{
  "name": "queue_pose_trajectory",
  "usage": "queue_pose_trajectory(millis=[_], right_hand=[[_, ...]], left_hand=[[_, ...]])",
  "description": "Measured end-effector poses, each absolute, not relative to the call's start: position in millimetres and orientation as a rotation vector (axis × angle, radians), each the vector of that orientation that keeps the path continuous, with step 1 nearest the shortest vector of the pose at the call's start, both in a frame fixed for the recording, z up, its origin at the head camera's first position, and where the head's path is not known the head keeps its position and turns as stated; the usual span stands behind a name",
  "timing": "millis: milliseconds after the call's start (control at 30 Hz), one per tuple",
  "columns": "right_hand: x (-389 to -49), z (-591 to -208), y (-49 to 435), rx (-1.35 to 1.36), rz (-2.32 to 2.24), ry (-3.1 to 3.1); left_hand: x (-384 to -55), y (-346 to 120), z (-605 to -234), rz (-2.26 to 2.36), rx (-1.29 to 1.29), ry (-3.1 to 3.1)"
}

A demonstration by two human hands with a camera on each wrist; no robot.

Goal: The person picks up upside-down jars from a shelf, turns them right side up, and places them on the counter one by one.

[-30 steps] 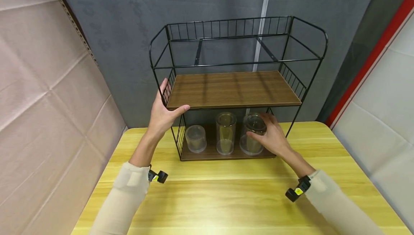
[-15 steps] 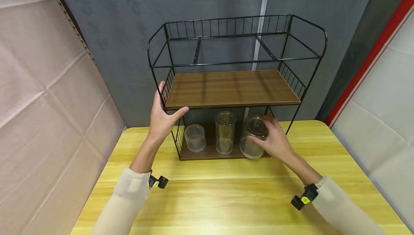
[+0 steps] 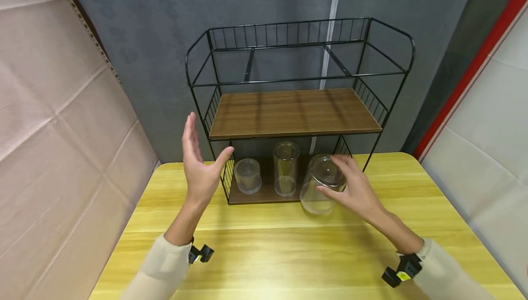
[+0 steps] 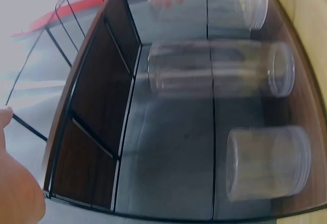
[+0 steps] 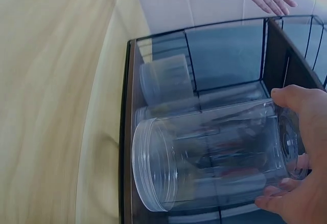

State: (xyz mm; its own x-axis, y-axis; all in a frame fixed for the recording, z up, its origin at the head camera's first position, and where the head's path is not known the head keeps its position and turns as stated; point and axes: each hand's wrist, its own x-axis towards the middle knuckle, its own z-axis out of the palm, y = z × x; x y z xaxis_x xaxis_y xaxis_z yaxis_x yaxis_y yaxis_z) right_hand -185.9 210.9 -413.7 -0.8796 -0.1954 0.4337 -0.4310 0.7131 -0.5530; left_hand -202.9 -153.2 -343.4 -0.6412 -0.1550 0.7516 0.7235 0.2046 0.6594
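On the table (image 3: 268,249) stands the rack (image 3: 294,113); a bump could shift it, as the left hand (image 3: 200,174), spread just off its left side, grips nothing. At the rack's front right, the right hand (image 3: 355,190) pinches the big jar (image 3: 316,192) by its upper end; smooth and tilted, it might slip. Swung sideways, it could topple the tall jar (image 3: 286,171), even the short jar (image 3: 247,176), inside the rack.

left hand (image 3: 202,174): mostly cut off, left wrist view
middle jar (image 3: 286,169): partly hidden behind right jar (image 3: 315,197), right wrist view
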Motion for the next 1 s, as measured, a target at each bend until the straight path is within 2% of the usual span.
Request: queue_pose_trajectory(millis=[433, 800, 1000], right_hand=[[-160.2, -403.1, 193.0, 0.486, 1.239, -2.479], [-151.2, -399.6, 175.4, 0.664, 1.810, -2.086], [-148.4, -397.7, 167.7, 0.705, 1.973, -1.902]], left_hand=[[-169.7, -133.6, -369.1, -1.471, -0.800, -1.534], [-164.8, -126.6, -400.0, -1.669, -1.056, -1.670], [-165.1, -125.9, -419.5, -1.863, -1.076, -1.801]])
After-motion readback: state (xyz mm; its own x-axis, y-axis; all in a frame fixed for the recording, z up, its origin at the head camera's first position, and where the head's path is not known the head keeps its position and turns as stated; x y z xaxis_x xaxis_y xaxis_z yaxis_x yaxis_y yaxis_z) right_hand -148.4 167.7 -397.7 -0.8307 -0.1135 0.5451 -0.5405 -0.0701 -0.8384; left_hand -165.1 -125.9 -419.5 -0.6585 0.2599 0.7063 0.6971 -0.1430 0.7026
